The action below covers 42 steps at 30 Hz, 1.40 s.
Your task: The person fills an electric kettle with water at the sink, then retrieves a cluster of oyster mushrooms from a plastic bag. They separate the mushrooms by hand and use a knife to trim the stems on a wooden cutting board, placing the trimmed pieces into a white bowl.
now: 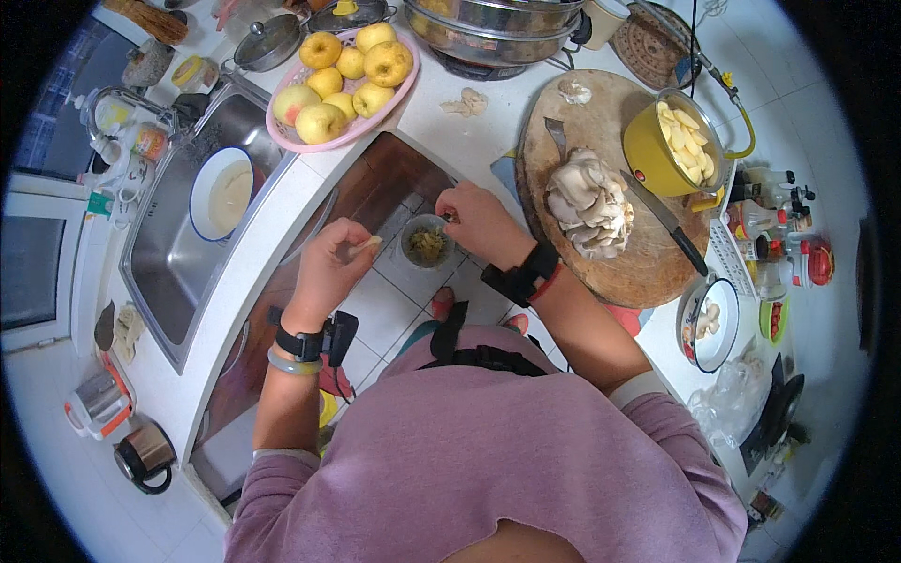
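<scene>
Between the thumb and fingers of my left hand is a small pale piece of food, perhaps mushroom. My right hand has its fingertips pinched together above the rim of a waste bin. A dark speck shows at those fingertips; whether they hold it is unclear. Scraps lie inside the bin on the floor. To the right, a clump of oyster mushrooms rests on a round wooden chopping board, beside a black-handled knife.
A yellow pot of peeled, cut pieces stands on the board. A white enamel basin holds mushroom pieces. Yellow apples fill a pink basket. In the sink sits a bowl of cloudy liquid. The curved counter edge runs left of me.
</scene>
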Available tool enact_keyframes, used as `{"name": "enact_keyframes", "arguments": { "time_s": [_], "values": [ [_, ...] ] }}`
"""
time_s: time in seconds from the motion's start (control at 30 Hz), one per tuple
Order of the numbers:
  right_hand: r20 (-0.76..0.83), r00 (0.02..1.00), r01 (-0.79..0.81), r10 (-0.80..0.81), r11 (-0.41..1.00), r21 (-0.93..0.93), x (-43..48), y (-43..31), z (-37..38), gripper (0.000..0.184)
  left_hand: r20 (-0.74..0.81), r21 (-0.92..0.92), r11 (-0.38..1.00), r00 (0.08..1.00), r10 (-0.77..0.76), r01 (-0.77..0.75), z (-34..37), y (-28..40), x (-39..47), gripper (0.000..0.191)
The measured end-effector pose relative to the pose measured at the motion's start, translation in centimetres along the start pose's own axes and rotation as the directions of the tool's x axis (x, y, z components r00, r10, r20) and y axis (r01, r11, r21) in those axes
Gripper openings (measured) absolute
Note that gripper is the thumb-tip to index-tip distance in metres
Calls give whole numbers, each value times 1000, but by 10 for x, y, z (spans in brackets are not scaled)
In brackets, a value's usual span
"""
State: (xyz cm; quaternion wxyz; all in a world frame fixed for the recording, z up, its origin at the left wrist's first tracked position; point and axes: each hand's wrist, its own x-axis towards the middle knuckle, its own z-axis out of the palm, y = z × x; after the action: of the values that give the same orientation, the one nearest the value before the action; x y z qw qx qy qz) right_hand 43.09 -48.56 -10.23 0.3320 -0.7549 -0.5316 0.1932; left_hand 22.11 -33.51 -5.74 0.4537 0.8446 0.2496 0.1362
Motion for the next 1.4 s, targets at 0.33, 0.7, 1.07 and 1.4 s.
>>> {"name": "enact_keyframes", "arguments": {
  "time_s": [0.33,0.7,1.07,1.4],
  "values": [
    [-29,998,-40,52,946,322,-23,-27,-19,32,121,-359,926,990,-79,118,22,5,3,13],
    [-198,970,-74,143,944,321,-152,-40,-94,24,588,-626,700,798,133,344,106,94,11,30],
    [-626,177,-228,759,651,724,-412,112,-210,7,69,-16,950,948,311,-311,162,118,44,45],
    [-841,446,-479,307,875,66,-354,105,-192,21,-25,242,816,837,546,-525,194,132,67,46]
  ]
}}
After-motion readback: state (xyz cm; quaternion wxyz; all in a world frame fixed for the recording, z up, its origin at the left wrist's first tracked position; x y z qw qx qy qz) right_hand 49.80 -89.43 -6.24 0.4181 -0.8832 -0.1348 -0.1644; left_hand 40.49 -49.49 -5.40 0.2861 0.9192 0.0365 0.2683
